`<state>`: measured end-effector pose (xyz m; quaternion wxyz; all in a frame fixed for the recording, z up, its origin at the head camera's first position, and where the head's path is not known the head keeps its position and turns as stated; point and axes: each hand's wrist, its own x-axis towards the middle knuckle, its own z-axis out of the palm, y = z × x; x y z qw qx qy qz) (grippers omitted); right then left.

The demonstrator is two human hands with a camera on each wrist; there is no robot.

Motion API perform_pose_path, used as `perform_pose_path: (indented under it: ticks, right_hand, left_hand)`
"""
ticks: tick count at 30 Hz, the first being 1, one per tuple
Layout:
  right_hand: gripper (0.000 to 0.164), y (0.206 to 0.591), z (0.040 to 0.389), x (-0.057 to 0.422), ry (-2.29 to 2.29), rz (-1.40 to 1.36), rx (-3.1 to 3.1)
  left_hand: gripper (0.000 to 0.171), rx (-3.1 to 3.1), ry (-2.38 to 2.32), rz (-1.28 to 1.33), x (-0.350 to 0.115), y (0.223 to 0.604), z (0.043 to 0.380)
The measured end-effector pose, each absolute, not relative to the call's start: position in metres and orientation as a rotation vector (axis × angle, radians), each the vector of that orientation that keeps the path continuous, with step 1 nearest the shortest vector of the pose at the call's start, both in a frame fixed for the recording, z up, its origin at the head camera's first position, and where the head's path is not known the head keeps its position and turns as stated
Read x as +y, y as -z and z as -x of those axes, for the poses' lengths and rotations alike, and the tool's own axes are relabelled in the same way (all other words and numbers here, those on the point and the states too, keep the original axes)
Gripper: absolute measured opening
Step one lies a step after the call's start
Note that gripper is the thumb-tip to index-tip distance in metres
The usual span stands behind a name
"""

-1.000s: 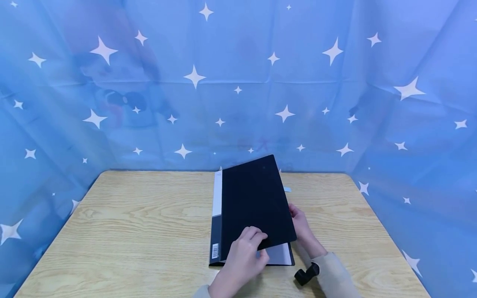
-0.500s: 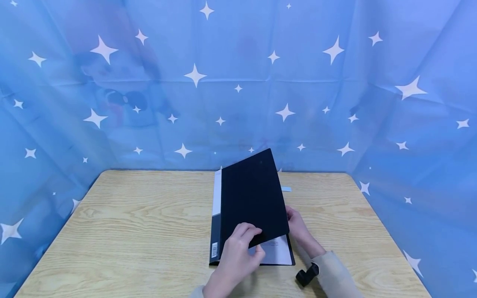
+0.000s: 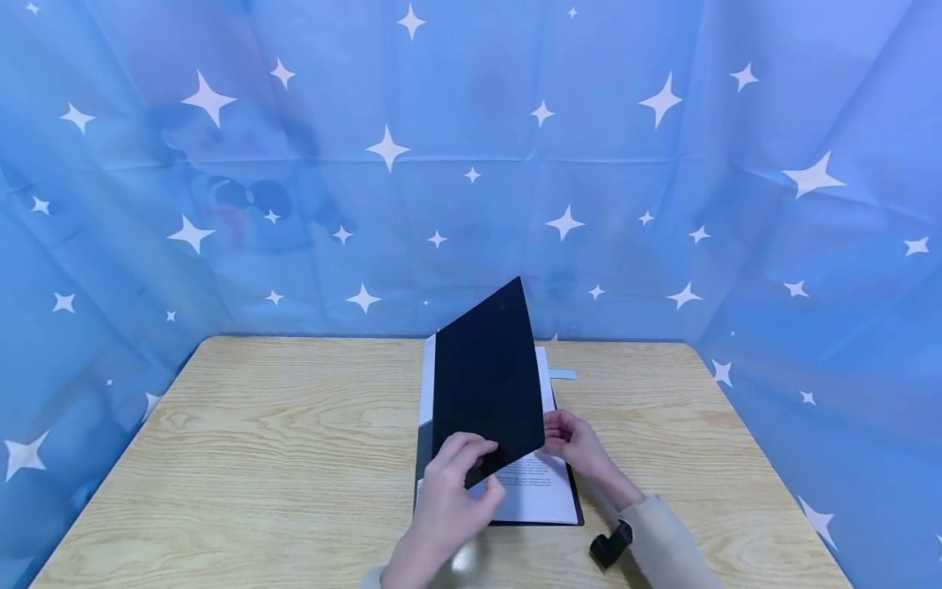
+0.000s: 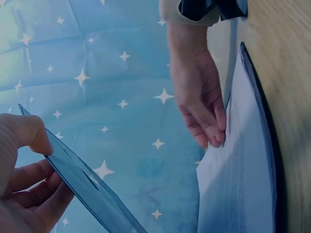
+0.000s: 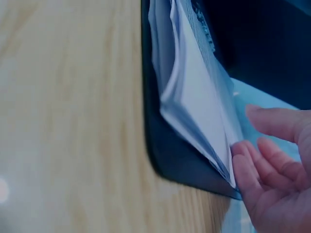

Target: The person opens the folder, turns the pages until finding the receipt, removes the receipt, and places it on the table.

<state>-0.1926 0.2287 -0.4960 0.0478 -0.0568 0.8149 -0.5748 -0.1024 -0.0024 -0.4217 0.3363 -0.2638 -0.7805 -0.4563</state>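
Note:
A black folder [image 3: 486,376] lies on the table, its front cover raised at a slant. My left hand [image 3: 449,499] pinches this cover near its lower edge, with thumb below and fingers above, as the left wrist view shows the cover [image 4: 82,170] from the side. Printed white sheets [image 3: 526,499] show under the cover. At their right edge is my right hand [image 3: 581,446]. In the right wrist view its fingertips [image 5: 238,155] touch the side of the sheets [image 5: 199,97], and the thumb stands apart from the fingers. The cover hides the upper left of the sheets.
A light-blue strip [image 3: 562,374] sticks out beyond the folder's right side. The wooden table [image 3: 280,442] extends around the folder. Blue star-patterned cloth [image 3: 471,229] hangs behind it. A black device [image 3: 611,546] is strapped at the right wrist.
My left hand has lifted the cover higher and moved left, showing more printed text. My right hand has shifted slightly left, onto the edge of the sheets.

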Motion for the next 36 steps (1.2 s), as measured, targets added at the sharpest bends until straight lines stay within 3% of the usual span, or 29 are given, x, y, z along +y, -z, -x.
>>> perform_pose_path:
  ticks: [19,36]
  right_hand:
    - [0.040,0.502,0.194,0.233,1.522,0.328,2.583]
    - [0.040,0.502,0.193,0.233,1.467,0.421,2.627]
  left_hand:
    - [0.038,-1.920,1.308,0.662,-0.038,0.420,0.102]
    - [0.048,-1.937,1.368,0.457,-0.077,0.413,0.096]
